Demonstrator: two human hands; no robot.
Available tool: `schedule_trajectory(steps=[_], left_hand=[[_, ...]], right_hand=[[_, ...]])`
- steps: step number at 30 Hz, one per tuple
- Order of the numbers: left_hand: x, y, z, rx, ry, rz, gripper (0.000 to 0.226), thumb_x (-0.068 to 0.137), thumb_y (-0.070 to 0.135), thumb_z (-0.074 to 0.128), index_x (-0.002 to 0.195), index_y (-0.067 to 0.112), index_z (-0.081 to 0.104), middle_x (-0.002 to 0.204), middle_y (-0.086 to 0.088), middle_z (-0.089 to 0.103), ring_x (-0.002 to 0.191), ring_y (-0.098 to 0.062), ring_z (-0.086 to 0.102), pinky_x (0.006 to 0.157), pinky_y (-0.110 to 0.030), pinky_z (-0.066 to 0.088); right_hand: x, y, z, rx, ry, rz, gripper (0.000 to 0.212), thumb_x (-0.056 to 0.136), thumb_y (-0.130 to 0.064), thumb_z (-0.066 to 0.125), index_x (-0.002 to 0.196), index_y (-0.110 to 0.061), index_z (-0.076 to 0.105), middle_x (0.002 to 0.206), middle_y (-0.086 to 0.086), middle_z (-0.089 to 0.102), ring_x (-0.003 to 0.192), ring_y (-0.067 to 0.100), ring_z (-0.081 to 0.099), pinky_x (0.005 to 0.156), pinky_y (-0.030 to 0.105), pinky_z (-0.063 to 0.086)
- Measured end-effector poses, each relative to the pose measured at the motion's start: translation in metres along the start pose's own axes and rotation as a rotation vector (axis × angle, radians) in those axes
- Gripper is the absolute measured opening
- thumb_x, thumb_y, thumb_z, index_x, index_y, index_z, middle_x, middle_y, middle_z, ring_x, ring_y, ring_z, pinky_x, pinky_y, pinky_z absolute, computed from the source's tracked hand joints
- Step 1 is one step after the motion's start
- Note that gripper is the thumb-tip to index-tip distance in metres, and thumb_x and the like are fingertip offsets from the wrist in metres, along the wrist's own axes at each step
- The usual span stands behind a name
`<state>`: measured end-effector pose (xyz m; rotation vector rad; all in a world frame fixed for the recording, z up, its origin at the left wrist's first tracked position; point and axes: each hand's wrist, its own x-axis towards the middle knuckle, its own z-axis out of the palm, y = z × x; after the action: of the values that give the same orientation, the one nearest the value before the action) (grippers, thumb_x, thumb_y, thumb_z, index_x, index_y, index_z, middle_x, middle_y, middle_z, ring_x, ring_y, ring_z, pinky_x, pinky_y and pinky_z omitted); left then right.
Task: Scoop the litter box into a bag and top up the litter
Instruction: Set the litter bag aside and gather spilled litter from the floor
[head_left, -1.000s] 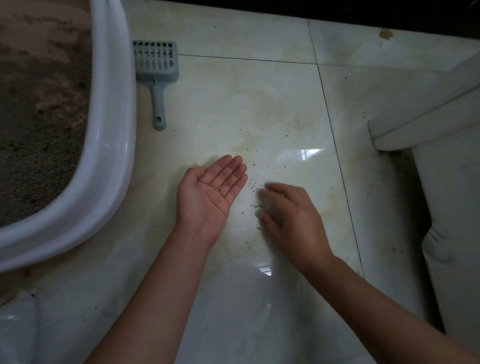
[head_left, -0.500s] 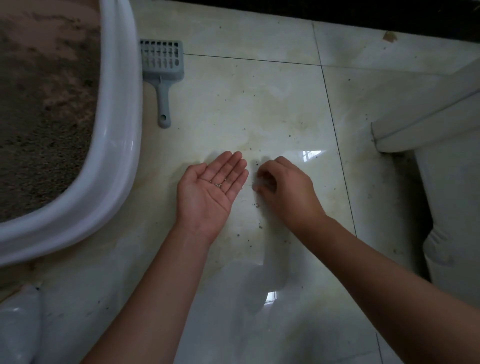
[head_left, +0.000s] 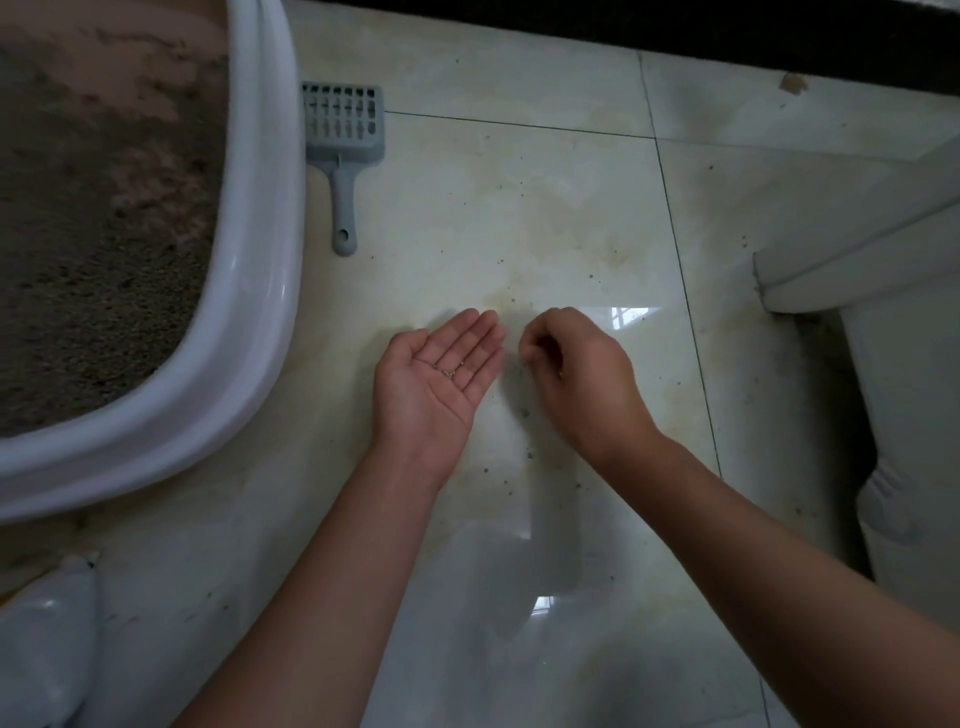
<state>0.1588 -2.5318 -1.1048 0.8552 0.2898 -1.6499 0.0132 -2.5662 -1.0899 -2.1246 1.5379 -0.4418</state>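
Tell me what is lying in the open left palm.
A few small litter grains sit in the left hand, near the base of the fingers. The right hand is curled beside it; whether its fingertips pinch another grain is hidden.

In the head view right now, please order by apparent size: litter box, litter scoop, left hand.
1. litter box, largest though cropped.
2. left hand and litter scoop: alike; the hand is nearer the camera, so unranked.

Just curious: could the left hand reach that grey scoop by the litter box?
Probably yes. The scoop lies on bare floor ahead of the left hand, nothing between; but its palm holds litter grains.
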Motion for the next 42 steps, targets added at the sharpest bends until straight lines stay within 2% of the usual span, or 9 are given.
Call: schedule_trajectory(steps=[6, 9, 13, 15, 20, 27, 34, 37, 42], left_hand=[[0.001, -0.003, 0.002, 0.025, 0.008, -0.021, 0.048, 0.101, 0.028, 0.029, 0.118, -0.002, 0.063, 0.117, -0.019, 0.068, 0.097, -0.021, 0.069, 0.065, -0.023, 0.055], [0.003, -0.001, 0.002, 0.016, -0.004, -0.029, 0.047, 0.100, 0.027, 0.029, 0.117, 0.000, 0.063, 0.117, -0.018, 0.069, 0.100, -0.021, 0.069, 0.074, -0.025, 0.054], [0.004, 0.004, 0.001, -0.109, -0.021, -0.054, 0.045, 0.100, 0.024, 0.030, 0.116, -0.003, 0.062, 0.117, -0.019, 0.068, 0.106, -0.029, 0.068, 0.095, -0.040, 0.050], [0.005, 0.006, 0.001, -0.166, -0.025, -0.052, 0.044, 0.100, 0.021, 0.030, 0.115, -0.005, 0.062, 0.116, -0.020, 0.068, 0.105, -0.031, 0.068, 0.097, -0.043, 0.049], [0.004, 0.005, 0.002, -0.176, -0.032, -0.054, 0.043, 0.099, 0.020, 0.031, 0.114, -0.005, 0.063, 0.115, -0.019, 0.069, 0.104, -0.031, 0.069, 0.098, -0.043, 0.050], [0.004, 0.005, 0.004, -0.163, -0.035, -0.054, 0.044, 0.098, 0.020, 0.030, 0.113, -0.004, 0.063, 0.115, -0.019, 0.069, 0.105, -0.031, 0.068, 0.099, -0.043, 0.050], [0.005, 0.003, 0.003, -0.150, -0.056, -0.057, 0.044, 0.100, 0.021, 0.030, 0.115, -0.004, 0.062, 0.115, -0.020, 0.069, 0.106, -0.031, 0.068, 0.100, -0.043, 0.049], [0.005, 0.001, 0.003, -0.130, -0.060, -0.046, 0.045, 0.100, 0.022, 0.029, 0.114, -0.004, 0.063, 0.114, -0.019, 0.069, 0.106, -0.030, 0.068, 0.099, -0.042, 0.050], [0.005, -0.001, 0.004, -0.058, -0.042, -0.028, 0.047, 0.100, 0.026, 0.028, 0.115, 0.000, 0.064, 0.115, -0.017, 0.070, 0.101, -0.024, 0.070, 0.076, -0.030, 0.057]], right_hand=[[-0.006, -0.028, 0.008, 0.087, -0.069, -0.078, 0.011, 0.085, -0.010, 0.060, 0.084, -0.020, 0.065, 0.078, -0.016, 0.053, 0.069, -0.001, 0.048, 0.064, 0.010, 0.036], [-0.006, -0.026, 0.010, 0.142, -0.009, -0.037, 0.014, 0.085, -0.010, 0.061, 0.088, -0.020, 0.069, 0.079, -0.013, 0.058, 0.069, 0.001, 0.052, 0.066, 0.014, 0.042], [-0.007, -0.008, -0.003, 0.150, 0.131, 0.072, 0.014, 0.086, -0.009, 0.065, 0.091, -0.021, 0.070, 0.085, -0.009, 0.065, 0.074, 0.006, 0.059, 0.069, 0.022, 0.051], [-0.007, 0.007, -0.013, 0.106, 0.114, 0.175, 0.014, 0.085, -0.011, 0.066, 0.092, -0.022, 0.070, 0.087, -0.009, 0.066, 0.076, 0.005, 0.060, 0.072, 0.024, 0.051], [-0.024, 0.030, -0.020, -0.027, -0.072, 0.266, 0.011, 0.083, -0.021, 0.072, 0.093, -0.024, 0.069, 0.088, -0.009, 0.064, 0.076, 0.005, 0.058, 0.072, 0.017, 0.045], [-0.028, 0.026, -0.003, -0.071, 0.006, 0.233, 0.005, 0.083, -0.021, 0.071, 0.085, -0.025, 0.069, 0.082, -0.012, 0.061, 0.072, 0.003, 0.056, 0.065, 0.007, 0.038], [-0.022, 0.025, -0.001, -0.202, -0.054, 0.163, 0.007, 0.088, -0.016, 0.061, 0.084, -0.020, 0.064, 0.079, -0.009, 0.055, 0.070, 0.008, 0.049, 0.060, 0.014, 0.034], [-0.018, 0.016, 0.000, -0.075, -0.004, 0.158, 0.010, 0.090, -0.014, 0.056, 0.084, -0.021, 0.061, 0.081, -0.007, 0.057, 0.072, 0.008, 0.051, 0.064, 0.022, 0.040], [-0.007, -0.028, 0.009, 0.111, 0.055, -0.007, 0.007, 0.089, -0.019, 0.061, 0.084, -0.021, 0.065, 0.082, -0.006, 0.057, 0.074, 0.008, 0.053, 0.064, 0.019, 0.042]])
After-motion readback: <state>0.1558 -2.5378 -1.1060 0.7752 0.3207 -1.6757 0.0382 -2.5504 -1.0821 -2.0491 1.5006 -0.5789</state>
